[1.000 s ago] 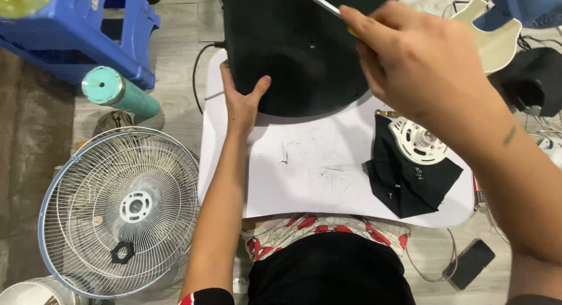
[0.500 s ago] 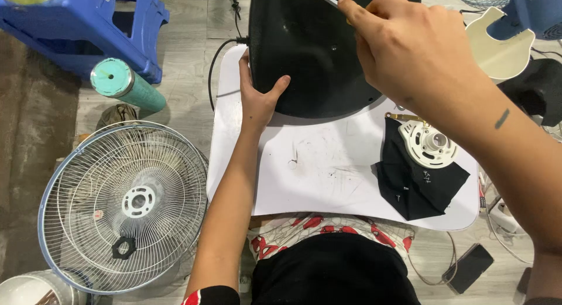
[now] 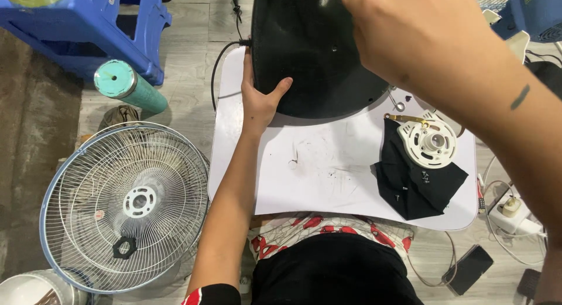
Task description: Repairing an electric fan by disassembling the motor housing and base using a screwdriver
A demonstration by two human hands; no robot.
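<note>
I have the black fan base (image 3: 310,53) standing at the far end of the white bench (image 3: 328,182), and it is the biggest thing under my hands. My left hand (image 3: 260,100) cups its near-left rim, fingers behind and thumb spread across the front, so that grip is pressed onto the base and steadies it. My right hand (image 3: 421,41) hovers over the base's upper right part, close to the camera; its fingers curl away from view, so I cannot tell whether that grip pinches anything or is bare. Left of the bench, on the floor, the wire fan guard (image 3: 126,205) lies flat, off the fan, with a small black nut (image 3: 124,246) resting on it. On the bench's right side a black cloth (image 3: 418,185) carries a white round motor part (image 3: 433,142) and a few loose screws (image 3: 424,177). From this I judge the fan is well into being taken apart: guard and motor piece are off, screws are out, and the base is what is in hand now. A teal cylinder (image 3: 126,85) lies by the blue stool (image 3: 88,30).
</note>
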